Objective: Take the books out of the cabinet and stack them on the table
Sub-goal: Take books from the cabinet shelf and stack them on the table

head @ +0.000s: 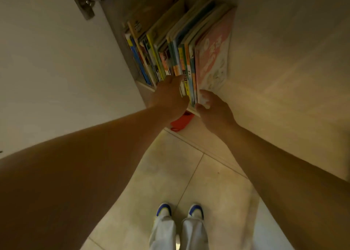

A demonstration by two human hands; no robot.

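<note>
Books [176, 46] tight between cabinet walls [121, 41]

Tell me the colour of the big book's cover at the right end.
Pink and white big book, head view.

We see the books [170, 46] standing upright in a tight row on the cabinet [121, 31] shelf, at about twelve o'clock from us, their spines facing out. The spines are thin and of many colours: blue, yellow, orange, green. At the one o'clock end of the row stands a large pink book [214, 56], whose cover shows pale drawings. The cabinet has light panels, and its white door [47, 60] stands open at ten o'clock.
</note>
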